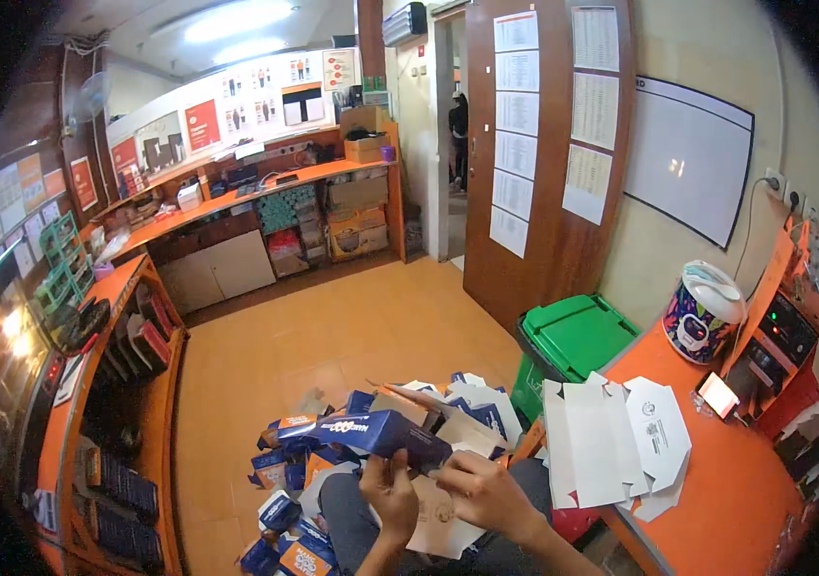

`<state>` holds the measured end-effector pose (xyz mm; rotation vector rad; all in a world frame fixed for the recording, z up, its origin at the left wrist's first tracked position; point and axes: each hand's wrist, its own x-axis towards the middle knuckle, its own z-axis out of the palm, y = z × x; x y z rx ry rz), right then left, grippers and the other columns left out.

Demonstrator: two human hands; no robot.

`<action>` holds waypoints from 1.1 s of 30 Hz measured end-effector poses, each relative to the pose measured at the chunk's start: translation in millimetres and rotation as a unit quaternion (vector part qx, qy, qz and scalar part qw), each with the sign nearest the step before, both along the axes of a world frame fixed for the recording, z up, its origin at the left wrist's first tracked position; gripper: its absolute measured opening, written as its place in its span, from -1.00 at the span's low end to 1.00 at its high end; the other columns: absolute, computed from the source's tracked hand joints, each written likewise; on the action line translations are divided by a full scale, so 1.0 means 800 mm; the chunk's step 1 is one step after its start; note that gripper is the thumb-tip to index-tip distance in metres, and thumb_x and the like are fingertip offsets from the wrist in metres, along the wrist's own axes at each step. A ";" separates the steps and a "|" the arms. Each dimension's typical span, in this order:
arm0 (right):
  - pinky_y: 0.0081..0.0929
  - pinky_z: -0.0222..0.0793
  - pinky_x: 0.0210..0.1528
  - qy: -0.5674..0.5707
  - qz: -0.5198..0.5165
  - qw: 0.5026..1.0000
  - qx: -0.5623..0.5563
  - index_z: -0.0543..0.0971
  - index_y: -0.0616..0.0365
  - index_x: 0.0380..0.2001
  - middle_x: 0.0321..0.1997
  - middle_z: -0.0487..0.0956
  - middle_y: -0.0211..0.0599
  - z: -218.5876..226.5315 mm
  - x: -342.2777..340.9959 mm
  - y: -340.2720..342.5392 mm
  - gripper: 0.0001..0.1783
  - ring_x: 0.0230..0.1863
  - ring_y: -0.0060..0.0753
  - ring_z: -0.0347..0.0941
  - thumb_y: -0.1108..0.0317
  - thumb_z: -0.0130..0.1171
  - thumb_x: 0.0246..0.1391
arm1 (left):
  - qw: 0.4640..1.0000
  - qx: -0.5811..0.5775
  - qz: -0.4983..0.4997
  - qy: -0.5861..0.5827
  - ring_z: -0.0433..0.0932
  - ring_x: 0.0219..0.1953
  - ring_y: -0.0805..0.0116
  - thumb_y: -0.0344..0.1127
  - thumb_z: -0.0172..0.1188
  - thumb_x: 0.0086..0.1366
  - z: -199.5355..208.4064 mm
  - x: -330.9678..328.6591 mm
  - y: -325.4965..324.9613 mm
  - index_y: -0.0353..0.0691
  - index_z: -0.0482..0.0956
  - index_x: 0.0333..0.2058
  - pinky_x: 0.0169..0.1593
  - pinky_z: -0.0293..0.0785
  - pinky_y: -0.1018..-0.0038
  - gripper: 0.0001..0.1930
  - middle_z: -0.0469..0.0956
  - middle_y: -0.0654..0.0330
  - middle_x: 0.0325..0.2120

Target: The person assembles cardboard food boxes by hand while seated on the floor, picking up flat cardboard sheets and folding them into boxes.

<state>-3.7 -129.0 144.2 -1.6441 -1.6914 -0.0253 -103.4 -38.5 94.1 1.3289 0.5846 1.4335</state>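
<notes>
Above my lap is a partly folded blue cardboard box [385, 432] with orange and white print. My left hand [392, 499] pinches its lower edge, thumb and fingers closed. At the box's right end, my right hand [486, 494] has its fingers curled against the cardboard. What lies inside that grip is partly hidden. A pale printed cardboard sheet [443, 533] rests on my lap below the hands. Around my legs lies a heap of blue, orange and white boxes [299, 557]. Flat white cardboard blanks [590, 446] are stacked to the right.
The blanks lie on an orange table [731, 480], with a phone [719, 395] and a patterned rice cooker [702, 312] farther back. A green lidded bin [577, 336] stands beyond the heap. Orange-topped shelving [131, 278] runs along the left. A brown door [544, 144] stands ajar.
</notes>
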 end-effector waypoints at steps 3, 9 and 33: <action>-0.28 0.48 -0.23 0.092 -0.040 0.993 0.058 0.55 0.23 -0.28 -0.34 0.52 -0.15 -0.001 -0.008 0.002 -0.76 -0.28 -0.08 0.53 0.51 0.17 -0.12 | 0.999 -0.037 -0.011 0.014 0.53 -0.43 0.48 -0.45 0.10 0.32 -0.013 0.007 -0.013 -0.30 0.47 -0.18 -0.42 0.55 0.55 -0.88 0.55 0.19 -0.43; -0.33 0.50 -0.22 0.207 -0.106 0.970 0.070 0.54 0.20 -0.19 -0.35 0.56 -0.10 0.009 -0.016 -0.006 -0.75 -0.26 -0.09 0.57 0.40 0.23 0.02 | 0.998 0.026 -0.051 -0.026 0.54 -0.23 0.31 -0.48 0.07 0.28 0.020 0.015 -0.044 -0.39 0.45 -0.08 -0.19 0.47 0.47 -0.76 0.52 0.12 -0.29; -0.49 0.39 -0.13 0.413 -0.152 0.889 0.125 0.57 0.20 -0.19 -0.24 0.52 -0.16 0.028 -0.013 -0.004 -0.81 -0.24 -0.32 0.47 0.43 0.07 0.13 | 0.995 -0.077 -0.014 -0.069 0.46 0.01 0.20 -0.58 0.21 0.15 -0.013 -0.013 -0.020 -0.32 0.43 -0.01 0.13 0.41 0.26 -0.61 0.51 0.07 -0.11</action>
